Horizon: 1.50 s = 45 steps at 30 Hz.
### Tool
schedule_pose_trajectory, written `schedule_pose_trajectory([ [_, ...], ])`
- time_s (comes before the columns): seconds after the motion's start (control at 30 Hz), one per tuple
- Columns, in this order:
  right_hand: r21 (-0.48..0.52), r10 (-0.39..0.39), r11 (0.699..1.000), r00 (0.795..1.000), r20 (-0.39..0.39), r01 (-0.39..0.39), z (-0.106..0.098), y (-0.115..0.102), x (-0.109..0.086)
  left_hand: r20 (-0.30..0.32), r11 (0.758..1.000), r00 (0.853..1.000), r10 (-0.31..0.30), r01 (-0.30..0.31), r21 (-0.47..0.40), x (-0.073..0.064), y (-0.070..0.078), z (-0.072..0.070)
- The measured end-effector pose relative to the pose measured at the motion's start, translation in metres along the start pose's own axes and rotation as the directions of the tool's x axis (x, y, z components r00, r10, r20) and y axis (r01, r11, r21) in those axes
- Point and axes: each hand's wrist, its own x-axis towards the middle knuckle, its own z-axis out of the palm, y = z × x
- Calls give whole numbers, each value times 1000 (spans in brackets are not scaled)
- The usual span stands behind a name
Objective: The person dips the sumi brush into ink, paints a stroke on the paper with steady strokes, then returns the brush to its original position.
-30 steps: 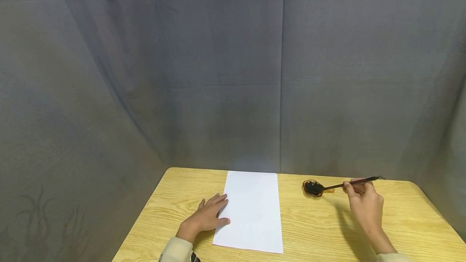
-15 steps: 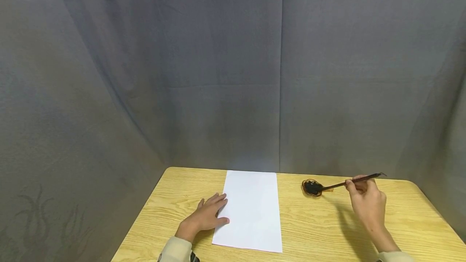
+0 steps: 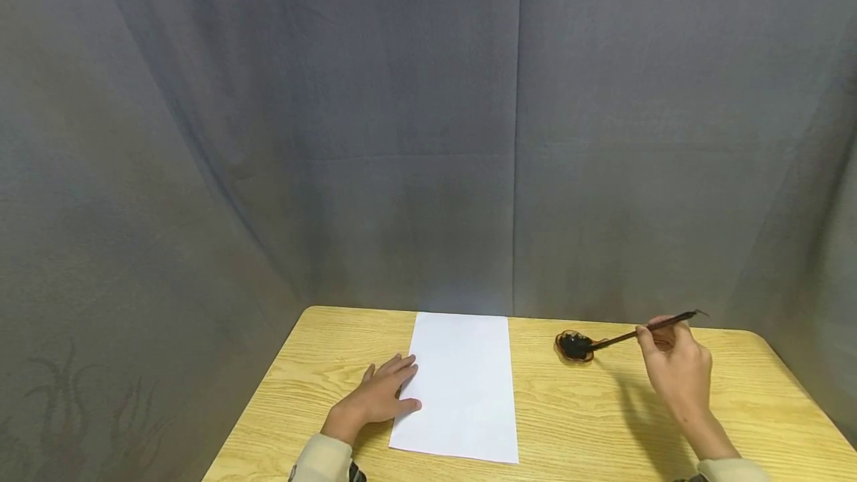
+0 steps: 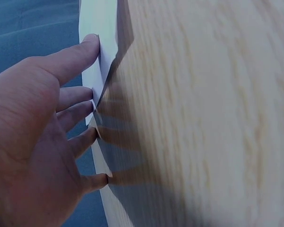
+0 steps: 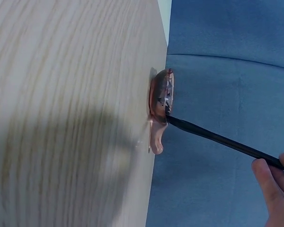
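My right hand [image 3: 678, 374] pinches the dark handle of a calligraphy brush [image 3: 619, 338], which has a small hanging loop at its upper end. The brush slants down to the left, and its tip is in a small amber see-through dish [image 3: 558, 346] that holds black ink. In the right wrist view the dish [image 5: 155, 101] shows a short rounded handle, with the brush [image 5: 217, 138] meeting it at the rim. My left hand [image 3: 377, 396] lies with spread fingers on the left edge of a white sheet of paper [image 3: 462, 385]; the left wrist view shows the thumb on the paper [image 4: 111, 28] and the outer fingers on bare wood.
The light wooden table [image 3: 562, 422] has rounded far corners. Grey curtains [image 3: 415, 132] hang behind it and along both sides. The dish stands near the far edge, to the right of the paper.
My right hand has shifted slightly right and away from me, and the brush's upper end has risen a little. Its tip stays at the dish. The left hand and paper have not moved.
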Motion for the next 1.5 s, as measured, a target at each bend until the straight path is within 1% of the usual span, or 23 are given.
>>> schedule_pose_trajectory([
  [0.17,-1,-43,999,999,-21,43,0,-1,2,-5,1000,1000,-4,4,9,1,-1,1],
  [0.4,1,-137,991,989,-45,137,-2,-2,4,-9,1000,1000,-11,11,3,0,0,1],
  [0.53,11,-159,987,985,-68,161,-4,-3,5,-8,1000,1000,-14,14,-2,1,0,1],
  [0.67,21,-159,987,984,-87,161,-5,-5,8,-6,1000,1000,-18,18,-4,0,0,1],
  [0.83,33,-153,987,984,-91,157,-7,-7,9,-10,1000,1000,-13,13,-3,0,0,1],
  [1.03,59,-121,990,988,-92,126,-9,-11,10,-11,1000,1000,-12,11,-4,0,0,1],
  [1.27,66,-92,993,991,-97,98,-10,-16,11,-8,1000,1000,-11,11,-2,1,-1,1],
  [1.5,97,-97,989,989,-112,108,-10,-21,13,-5,1000,1000,-5,5,-14,1,-3,1],
])
